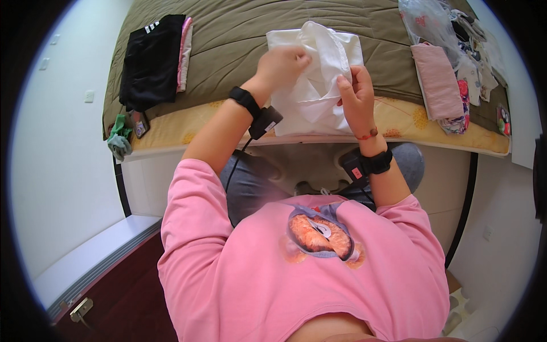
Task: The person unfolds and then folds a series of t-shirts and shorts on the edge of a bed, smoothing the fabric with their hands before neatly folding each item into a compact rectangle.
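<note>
A white cloth garment [310, 115], partly folded, lies on the near side of the bed in front of me. One edge of it is raised into a loop at the top. With thumb and fingers, my right hand [358, 96] pinches the garment's right side. My left hand [284, 64] is over its upper left part, blurred by motion and with the fingers curled. Whether any fabric is between those fingers cannot be made out. Both wrists wear black straps with small black boxes.
Folded black clothing [151, 64] lies at left, beside green-grey socks [119, 137] and a phone [139, 123]. On the right are a folded pink cloth [438, 81], a clear plastic bag [429, 21] and loose small garments [474, 64]. A brown quilted cover [230, 51] spans the bed.
</note>
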A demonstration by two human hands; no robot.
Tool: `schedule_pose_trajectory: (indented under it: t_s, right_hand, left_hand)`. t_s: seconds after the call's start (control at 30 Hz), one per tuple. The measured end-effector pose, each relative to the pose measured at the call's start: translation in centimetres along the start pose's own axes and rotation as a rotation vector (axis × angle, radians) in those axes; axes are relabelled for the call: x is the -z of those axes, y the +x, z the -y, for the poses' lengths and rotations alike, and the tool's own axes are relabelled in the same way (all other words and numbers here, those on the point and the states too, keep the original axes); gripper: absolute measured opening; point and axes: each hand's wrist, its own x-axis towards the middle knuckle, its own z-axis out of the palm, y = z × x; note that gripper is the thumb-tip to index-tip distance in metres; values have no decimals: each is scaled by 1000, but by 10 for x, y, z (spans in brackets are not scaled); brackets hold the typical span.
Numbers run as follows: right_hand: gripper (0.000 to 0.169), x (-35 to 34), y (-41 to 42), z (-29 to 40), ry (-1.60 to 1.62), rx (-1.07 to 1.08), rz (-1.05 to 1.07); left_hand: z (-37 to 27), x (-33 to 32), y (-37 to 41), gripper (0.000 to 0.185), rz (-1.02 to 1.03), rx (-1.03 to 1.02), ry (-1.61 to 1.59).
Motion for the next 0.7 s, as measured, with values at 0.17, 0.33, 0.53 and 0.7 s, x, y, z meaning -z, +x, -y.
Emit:
schedule_pose_trajectory:
  t_s: [0.17, 0.33, 0.53, 0.7]
  right_hand:
    - [14, -4, 0, -3, -6, -30, 50]
    - [15, -7, 7, -1, 32, -109, 310]
    - [22, -11, 14, -13, -220, -186, 207]
    - [28, -10, 22, -39, -382, -6, 265]
  left_hand:
    - [49, 11, 31, 35, -91, 260, -1128]
    - [43, 10, 13, 48, -150, 190, -310]
    - [36, 32, 5, 38, 213, 262, -350]
    - [24, 28, -4, 41, 100, 359, -937]
